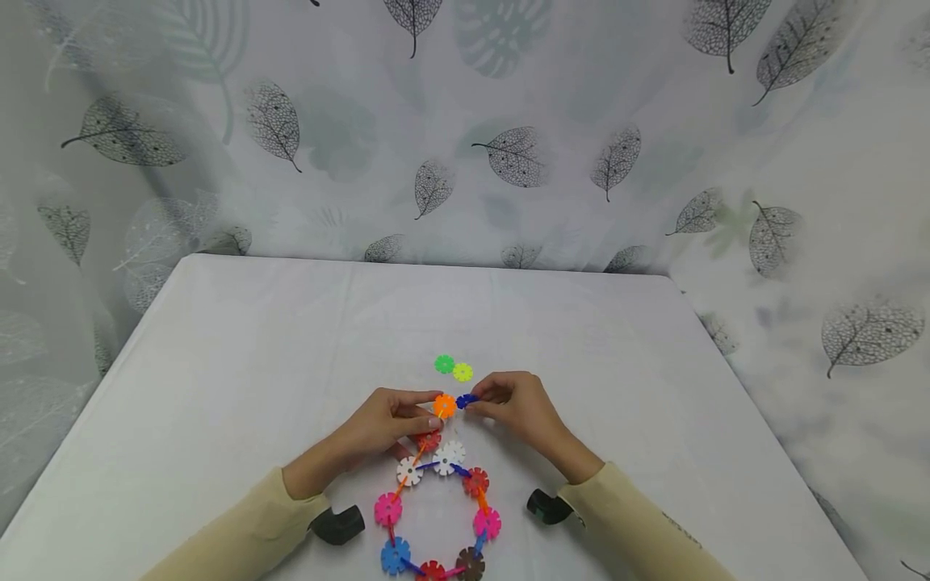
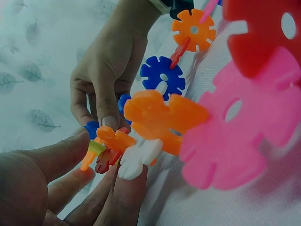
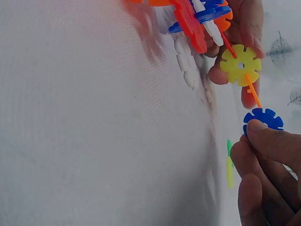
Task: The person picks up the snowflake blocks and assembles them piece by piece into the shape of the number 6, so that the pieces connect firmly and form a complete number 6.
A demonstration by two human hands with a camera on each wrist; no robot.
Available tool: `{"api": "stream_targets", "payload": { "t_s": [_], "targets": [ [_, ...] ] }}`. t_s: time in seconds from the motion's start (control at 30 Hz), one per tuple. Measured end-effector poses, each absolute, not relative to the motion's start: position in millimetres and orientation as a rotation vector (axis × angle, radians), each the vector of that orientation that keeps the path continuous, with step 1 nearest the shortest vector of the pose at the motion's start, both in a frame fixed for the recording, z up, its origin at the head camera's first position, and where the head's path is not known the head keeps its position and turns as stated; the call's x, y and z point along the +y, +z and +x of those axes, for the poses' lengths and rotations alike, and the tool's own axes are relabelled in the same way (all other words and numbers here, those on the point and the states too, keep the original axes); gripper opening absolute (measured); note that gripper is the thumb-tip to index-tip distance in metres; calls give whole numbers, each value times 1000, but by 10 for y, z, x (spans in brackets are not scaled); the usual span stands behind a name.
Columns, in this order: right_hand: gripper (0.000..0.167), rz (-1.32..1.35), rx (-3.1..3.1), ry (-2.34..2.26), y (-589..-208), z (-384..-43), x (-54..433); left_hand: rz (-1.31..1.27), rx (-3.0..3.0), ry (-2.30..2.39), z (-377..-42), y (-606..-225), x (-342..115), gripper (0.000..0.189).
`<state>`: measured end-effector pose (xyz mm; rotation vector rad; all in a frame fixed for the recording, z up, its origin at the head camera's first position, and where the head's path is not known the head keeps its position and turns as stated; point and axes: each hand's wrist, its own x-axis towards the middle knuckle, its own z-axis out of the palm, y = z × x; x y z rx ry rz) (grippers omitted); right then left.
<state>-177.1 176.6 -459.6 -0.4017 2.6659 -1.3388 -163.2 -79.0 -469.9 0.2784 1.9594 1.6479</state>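
Note:
Notched plastic interlocking discs form a ring-shaped chain, with a white disc [image 1: 449,458] at its top and a pink disc [image 1: 388,509] on its left side. My left hand [image 1: 388,420] pinches the chain's upper end near an orange disc [image 1: 445,406]. A yellow disc [image 3: 240,65] shows between the left fingers in the right wrist view. Thumb and forefinger of my right hand [image 1: 519,403] pinch a dark blue disc [image 3: 263,120]. Its edge meets an orange disc seen edge-on [image 3: 254,92]. In the left wrist view, nearer discs partly hide the pinched end.
Just beyond the hands, a loose green disc [image 1: 444,364] and a yellow-green disc [image 1: 462,372] lie on the white-covered table [image 1: 581,331]. A leaf-patterned curtain [image 1: 349,161] hangs behind the table. Black wrist devices [image 1: 338,526] sit at both sleeves.

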Motion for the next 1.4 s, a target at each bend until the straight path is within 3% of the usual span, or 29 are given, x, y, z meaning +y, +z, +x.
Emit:
{"api": "stream_targets", "payload": {
  "t_s": [0.83, 1.4],
  "targets": [
    [9, -705, 2845, -1193, -4580, -1771, 1686, 333, 1924, 1691, -1618, -4712, -785, 53],
    [23, -623, 2742, -1267, -4624, -1756, 1729, 231, 1899, 1689, -1625, -4717, -786, 59]
  ]
}}
